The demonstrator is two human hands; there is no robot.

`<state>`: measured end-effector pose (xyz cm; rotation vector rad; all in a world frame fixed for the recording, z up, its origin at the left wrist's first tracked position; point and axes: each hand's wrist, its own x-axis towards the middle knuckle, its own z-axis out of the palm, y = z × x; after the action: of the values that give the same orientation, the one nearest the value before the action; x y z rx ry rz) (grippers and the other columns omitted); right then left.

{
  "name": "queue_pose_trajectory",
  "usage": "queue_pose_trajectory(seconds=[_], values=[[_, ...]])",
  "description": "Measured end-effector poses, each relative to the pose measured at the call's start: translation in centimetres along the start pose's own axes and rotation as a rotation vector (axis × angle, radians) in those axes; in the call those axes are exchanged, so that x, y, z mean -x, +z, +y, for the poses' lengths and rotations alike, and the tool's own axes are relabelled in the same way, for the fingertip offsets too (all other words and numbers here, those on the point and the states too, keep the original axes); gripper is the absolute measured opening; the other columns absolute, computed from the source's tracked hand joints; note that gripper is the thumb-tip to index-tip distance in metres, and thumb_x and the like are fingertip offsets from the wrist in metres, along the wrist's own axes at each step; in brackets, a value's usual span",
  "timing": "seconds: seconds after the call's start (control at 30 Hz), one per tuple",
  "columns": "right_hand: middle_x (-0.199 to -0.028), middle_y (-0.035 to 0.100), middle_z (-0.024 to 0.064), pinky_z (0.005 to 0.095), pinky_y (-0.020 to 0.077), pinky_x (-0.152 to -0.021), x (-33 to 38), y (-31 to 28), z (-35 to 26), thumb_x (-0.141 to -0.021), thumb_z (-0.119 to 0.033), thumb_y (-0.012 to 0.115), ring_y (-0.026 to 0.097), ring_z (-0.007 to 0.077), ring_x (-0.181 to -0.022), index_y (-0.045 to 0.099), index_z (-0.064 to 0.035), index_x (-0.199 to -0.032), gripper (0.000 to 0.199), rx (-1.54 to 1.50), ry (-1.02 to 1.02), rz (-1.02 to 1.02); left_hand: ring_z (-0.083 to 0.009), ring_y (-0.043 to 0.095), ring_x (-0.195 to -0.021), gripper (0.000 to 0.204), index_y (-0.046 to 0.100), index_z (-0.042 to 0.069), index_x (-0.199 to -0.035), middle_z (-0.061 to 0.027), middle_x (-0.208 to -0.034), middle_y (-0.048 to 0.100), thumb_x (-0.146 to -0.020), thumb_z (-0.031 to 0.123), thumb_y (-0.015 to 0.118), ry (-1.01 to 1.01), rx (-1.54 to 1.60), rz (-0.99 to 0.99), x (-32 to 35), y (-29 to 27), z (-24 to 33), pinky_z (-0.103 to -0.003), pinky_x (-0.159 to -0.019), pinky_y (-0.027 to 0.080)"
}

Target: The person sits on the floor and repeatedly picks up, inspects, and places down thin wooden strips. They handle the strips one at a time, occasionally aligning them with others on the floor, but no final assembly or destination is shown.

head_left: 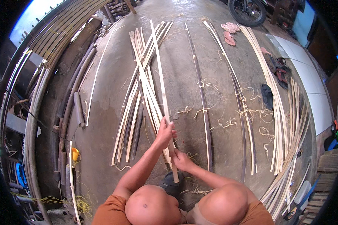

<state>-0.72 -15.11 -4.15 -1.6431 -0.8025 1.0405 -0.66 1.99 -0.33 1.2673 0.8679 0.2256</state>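
Note:
One long pale bamboo strip (163,86) runs away from me, its near end hanging low in front of my knees. My left hand (165,133) is closed around it, fingers wrapped over the right edge. Lower down, my right hand (182,160) grips the same strip close to its near end, its fingers partly hidden behind it. Just beyond and to the left lies a crossed pile of bamboo strips (145,80), some pale and some with dark sides. A dark shoe (169,180) shows below my hands.
Right of my hands lie a dark strip (202,101) and a thin bundle (236,88) among curled shavings (248,112). Larger strip bundles (270,97) and sandals (279,69) are farther right. Dark poles (69,97) and a yellow cup (75,153) are left; a motorcycle wheel (248,11) stands far back.

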Motion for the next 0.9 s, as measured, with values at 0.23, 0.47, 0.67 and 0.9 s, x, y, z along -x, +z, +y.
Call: queue_pose_trajectory(seconds=[0.23, 0.47, 0.67, 0.9], values=[[-0.088, 0.068, 0.0079, 0.0329, 0.0520, -0.074, 4.6, -4.9, 2.1, -0.104, -0.034, 0.051, 0.064, 0.0157, -0.079, 0.061, -0.0042, -0.108, 0.031, -0.115, 0.087, -0.105, -0.0277, 0.069, -0.091, 0.048, 0.046, 0.000, -0.144, -0.0198, -0.126, 0.064, -0.101, 0.018, 0.054, 0.625, -0.797, 0.528, -8.2, -13.2, 2.4, -0.040, -0.077, 0.055], [-0.084, 0.067, 0.0041, 0.0333, 0.0514, -0.070, 15.1, -14.1, 10.7, -0.101, -0.022, 0.056, 0.061, 0.0125, -0.075, 0.064, -0.0047, -0.101, 0.019, -0.042, 0.267, 0.241, -0.0516, 0.052, -0.120, 0.076, 0.023, 0.012, -0.157, -0.0394, -0.136, 0.045, -0.095, 0.029, 0.063, 0.049, -1.548, 0.597, -12.4, -24.1, 6.1, -0.053, -0.099, 0.045], [-0.079, 0.066, 0.0061, 0.0343, 0.0493, -0.067, 21.0, -19.0, 11.7, -0.099, -0.022, 0.058, 0.060, 0.0154, -0.071, 0.063, -0.0047, -0.100, 0.018, -0.032, 0.405, 0.501, -0.0483, 0.048, -0.121, 0.082, 0.024, 0.001, -0.154, -0.0390, -0.136, 0.039, -0.090, 0.023, 0.071, 0.642, -1.440, 0.263, -8.6, -14.7, 1.9, -0.048, -0.104, 0.041], [-0.087, 0.068, 0.0157, 0.0399, 0.0501, -0.071, 26.3, -23.9, 11.0, -0.098, -0.021, 0.058, 0.067, 0.0306, -0.078, 0.062, -0.0060, -0.102, 0.016, 0.370, 0.487, 0.800, -0.0288, 0.069, -0.086, 0.067, 0.035, 0.000, -0.147, -0.0279, -0.123, 0.060, -0.095, 0.027, 0.067, 0.321, -0.846, -0.256, -1.7, 5.4, -5.5, -0.038, -0.077, 0.055]])
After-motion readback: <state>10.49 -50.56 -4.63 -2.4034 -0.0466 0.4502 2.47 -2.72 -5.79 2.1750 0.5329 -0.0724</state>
